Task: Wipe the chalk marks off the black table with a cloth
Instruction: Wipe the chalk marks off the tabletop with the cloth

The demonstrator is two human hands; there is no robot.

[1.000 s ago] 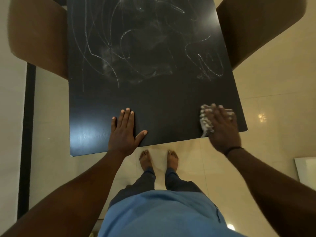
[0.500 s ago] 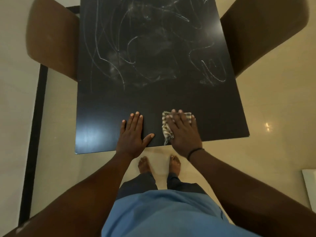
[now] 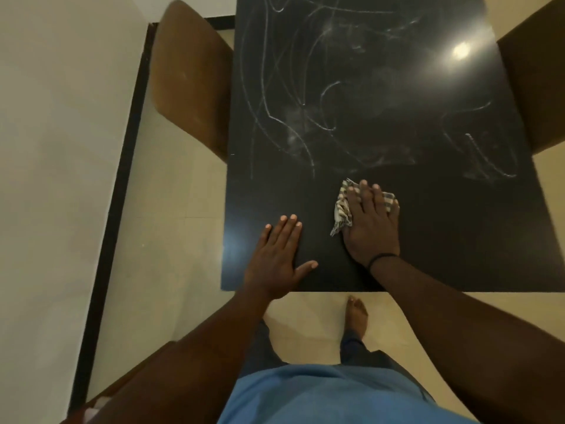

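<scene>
Cloth (image 3: 342, 209) on table (image 3: 458, 240), under right hand (image 3: 371, 228), below chalk marks (image 3: 305, 130)

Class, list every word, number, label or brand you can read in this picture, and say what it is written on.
None can be read.
The chalk marks on the black table are loose scribbles and smears, not letters or numbers.
The striped cloth under the right hand shows no label.

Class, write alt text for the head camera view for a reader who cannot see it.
A person's right hand presses a striped cloth flat on a black table, just below white chalk marks. The left hand rests flat near the table's front edge, and brown chairs stand at either side.
</scene>
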